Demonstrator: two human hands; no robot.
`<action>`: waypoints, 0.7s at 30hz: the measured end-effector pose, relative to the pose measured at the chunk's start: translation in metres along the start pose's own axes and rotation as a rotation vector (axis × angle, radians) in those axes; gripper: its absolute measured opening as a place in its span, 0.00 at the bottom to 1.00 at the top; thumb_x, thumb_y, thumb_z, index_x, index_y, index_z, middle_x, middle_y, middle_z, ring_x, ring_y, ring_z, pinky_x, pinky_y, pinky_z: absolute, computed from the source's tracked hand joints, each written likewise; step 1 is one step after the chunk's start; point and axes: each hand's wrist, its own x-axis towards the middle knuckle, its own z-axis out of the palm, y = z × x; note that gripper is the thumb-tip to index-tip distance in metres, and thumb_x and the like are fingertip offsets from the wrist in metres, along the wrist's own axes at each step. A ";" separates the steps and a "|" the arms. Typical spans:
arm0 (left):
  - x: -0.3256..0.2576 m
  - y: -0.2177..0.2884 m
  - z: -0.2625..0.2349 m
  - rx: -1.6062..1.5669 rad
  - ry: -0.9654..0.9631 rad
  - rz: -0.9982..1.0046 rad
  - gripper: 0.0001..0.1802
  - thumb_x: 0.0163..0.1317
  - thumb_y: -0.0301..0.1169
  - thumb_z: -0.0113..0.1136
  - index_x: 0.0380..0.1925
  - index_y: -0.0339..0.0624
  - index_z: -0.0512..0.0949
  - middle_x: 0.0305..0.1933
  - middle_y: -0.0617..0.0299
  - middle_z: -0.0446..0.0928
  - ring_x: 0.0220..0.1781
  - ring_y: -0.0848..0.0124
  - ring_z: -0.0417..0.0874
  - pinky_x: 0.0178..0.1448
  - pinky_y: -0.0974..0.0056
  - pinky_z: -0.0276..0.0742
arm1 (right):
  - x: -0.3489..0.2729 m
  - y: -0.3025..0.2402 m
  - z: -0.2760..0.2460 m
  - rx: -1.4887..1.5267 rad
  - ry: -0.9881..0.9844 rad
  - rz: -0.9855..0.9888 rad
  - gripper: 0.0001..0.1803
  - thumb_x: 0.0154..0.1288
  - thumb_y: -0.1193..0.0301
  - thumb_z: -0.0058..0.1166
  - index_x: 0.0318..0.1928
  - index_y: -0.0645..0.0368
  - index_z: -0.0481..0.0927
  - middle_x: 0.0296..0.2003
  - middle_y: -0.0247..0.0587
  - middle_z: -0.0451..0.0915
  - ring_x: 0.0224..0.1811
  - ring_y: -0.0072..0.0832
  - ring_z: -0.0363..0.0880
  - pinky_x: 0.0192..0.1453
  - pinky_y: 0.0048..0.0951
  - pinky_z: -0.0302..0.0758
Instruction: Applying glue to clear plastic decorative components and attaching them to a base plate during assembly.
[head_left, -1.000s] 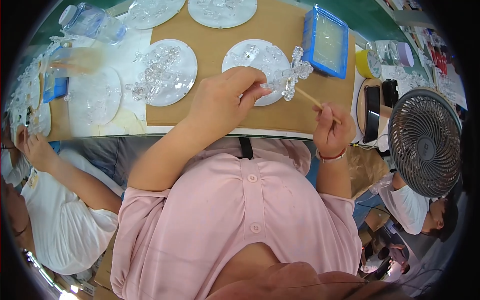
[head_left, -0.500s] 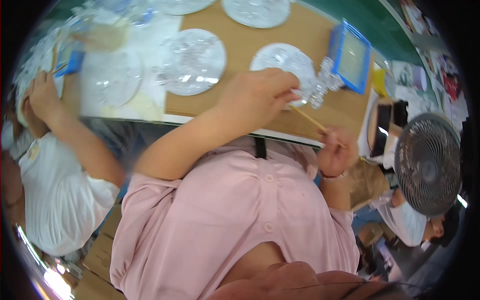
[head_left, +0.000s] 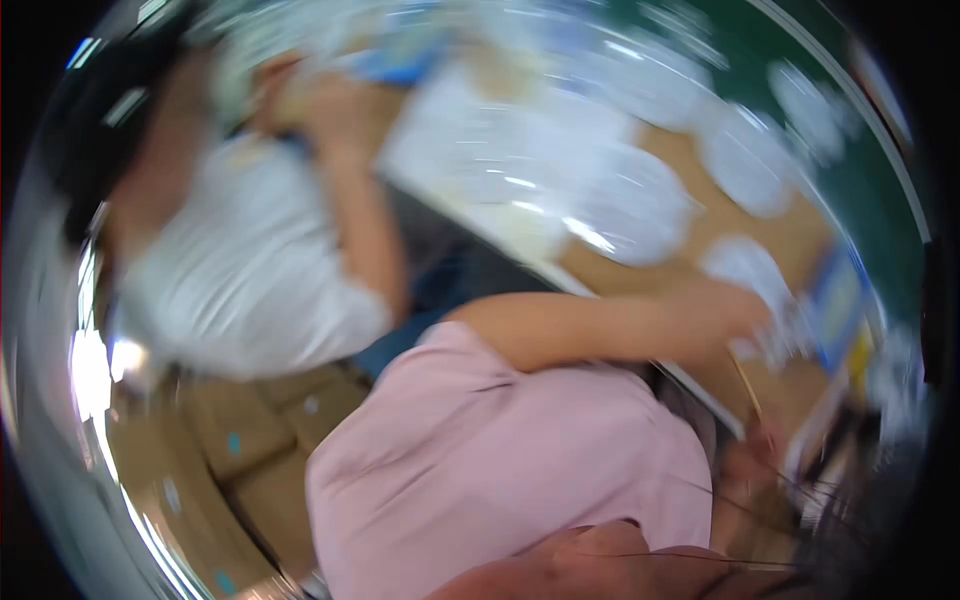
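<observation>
- The right hand (head_left: 752, 458) pinches a thin stick (head_left: 748, 385) slanting toward the left hand (head_left: 722, 318); a light, steady pinch likely gives best control.
- The left hand's grip cannot be told — blur — but a clear piece (head_left: 795, 338) lies just beside its fingers.
- Blue tray (head_left: 829, 351): pale inside, contents indistinct.
- White plate (head_left: 745, 264) beyond the left hand: contents unreadable.

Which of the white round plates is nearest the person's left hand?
The lowest one in the picture: the white round plate just beyond the left hand and closest to the blue-edged tray; the others lie farther from the hand.
</observation>
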 end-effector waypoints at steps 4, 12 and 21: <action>-0.002 0.005 -0.018 0.139 0.003 -0.137 0.08 0.53 0.25 0.60 0.35 0.40 0.77 0.34 0.56 0.78 0.35 0.57 0.80 0.36 0.57 0.76 | 0.058 -0.023 0.002 0.573 0.302 0.039 0.04 0.56 0.80 0.52 0.32 0.59 0.75 0.26 0.44 0.78 0.22 0.40 0.76 0.26 0.34 0.72; 0.013 0.018 -0.005 0.148 -0.065 -0.240 0.08 0.55 0.23 0.65 0.35 0.37 0.79 0.34 0.57 0.81 0.33 0.70 0.83 0.38 0.69 0.77 | 0.071 0.017 0.009 0.586 0.491 0.215 0.03 0.58 0.81 0.52 0.34 0.62 0.75 0.25 0.43 0.78 0.22 0.37 0.78 0.27 0.31 0.73; 0.023 0.028 -0.007 0.261 0.009 -0.149 0.07 0.55 0.25 0.64 0.34 0.38 0.78 0.32 0.56 0.81 0.30 0.66 0.82 0.33 0.65 0.76 | 0.042 0.015 -0.028 0.699 0.382 0.133 0.03 0.59 0.81 0.49 0.34 0.64 0.74 0.21 0.44 0.76 0.18 0.35 0.73 0.25 0.30 0.72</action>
